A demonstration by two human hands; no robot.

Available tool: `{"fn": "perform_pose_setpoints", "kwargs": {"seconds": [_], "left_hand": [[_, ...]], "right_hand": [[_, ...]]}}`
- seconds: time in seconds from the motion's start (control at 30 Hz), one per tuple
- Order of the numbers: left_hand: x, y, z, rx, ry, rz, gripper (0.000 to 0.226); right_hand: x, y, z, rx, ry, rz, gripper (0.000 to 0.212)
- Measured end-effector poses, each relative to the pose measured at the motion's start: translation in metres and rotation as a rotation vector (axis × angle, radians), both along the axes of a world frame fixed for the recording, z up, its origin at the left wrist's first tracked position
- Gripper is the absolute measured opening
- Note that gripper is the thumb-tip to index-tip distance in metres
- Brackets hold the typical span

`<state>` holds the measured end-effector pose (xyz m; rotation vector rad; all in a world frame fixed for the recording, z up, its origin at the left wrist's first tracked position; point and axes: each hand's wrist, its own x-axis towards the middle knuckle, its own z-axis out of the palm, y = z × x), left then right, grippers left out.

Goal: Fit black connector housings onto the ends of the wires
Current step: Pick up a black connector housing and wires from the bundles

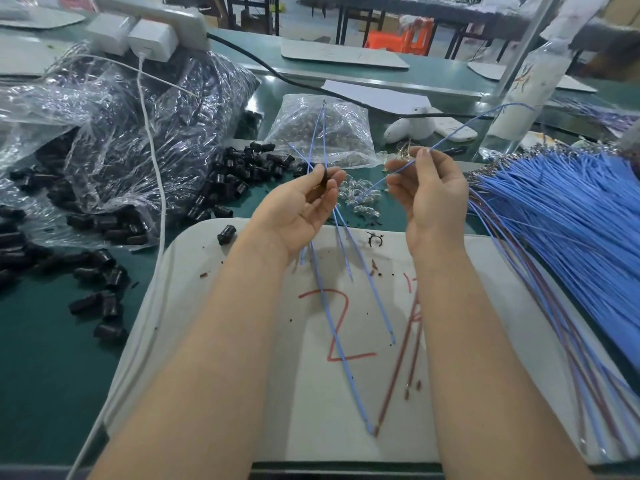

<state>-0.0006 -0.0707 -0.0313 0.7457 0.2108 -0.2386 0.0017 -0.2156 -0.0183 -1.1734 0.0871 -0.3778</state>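
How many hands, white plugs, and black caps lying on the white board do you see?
Hands: 2, left hand and right hand
White plugs: 2
Loose black housing on the white board: 1
Total: 5

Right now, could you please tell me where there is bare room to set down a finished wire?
Bare: the board between the white cable and the left arm; the green mat at the near left, below the loose housings. Crowded: mid-board with loose wires, the right edge under the blue bundle, the far left with the bag.
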Motion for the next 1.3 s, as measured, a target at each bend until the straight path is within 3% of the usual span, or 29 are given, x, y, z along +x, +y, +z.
{"fn": "perform_pose_setpoints", "kwargs": {"seconds": [0.07,0.17,0.37,0.77,1.3], "left_hand": [[0.002,0.0,-0.001,-0.007,-0.011,0.025,0.019],[0.003,-0.005,-0.005,0.183,-0.112,0.085,0.011],[0.005,-0.009,-0.019,1.077,-0.443,0.301,0.01],[0.001,-0.017,-0.022,1.252,-0.595,0.321,0.014],[-0.003,-0.018,-0.022,1.478,-0.703,0.32,0.014]], "right_hand": [[-0.001,0.0,0.001,0.047,-0.005,0.024,0.019],[-0.002,-0.001,0.002,0.12,-0.02,0.06,0.019],[-0.005,-0.001,0.006,0.163,-0.089,0.085,0.017],[-0.005,0.005,0.004,0.076,-0.144,0.056,0.015],[-0.005,0.008,0.002,0.037,-0.061,0.12,0.02]]}}
